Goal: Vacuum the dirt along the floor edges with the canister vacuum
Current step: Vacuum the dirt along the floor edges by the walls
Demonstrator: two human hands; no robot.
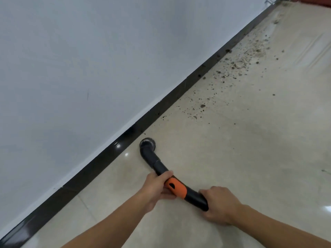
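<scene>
A black vacuum wand (161,168) with an orange grip section (176,189) runs from my hands toward the wall. Its round nozzle (147,143) sits on the beige tile floor close to the black baseboard (125,138). My left hand (157,186) grips the wand just ahead of the orange part. My right hand (217,205) grips the black rear end of the wand. Dark dirt crumbs (232,67) lie scattered along the floor edge beyond the nozzle, toward the upper right. The canister and hose are out of view.
A white wall (89,59) fills the left side above the baseboard. Glossy beige floor tiles (250,149) spread to the right. A reddish object (318,1) shows at the top right corner, beside a small metal fitting (268,1) on the wall.
</scene>
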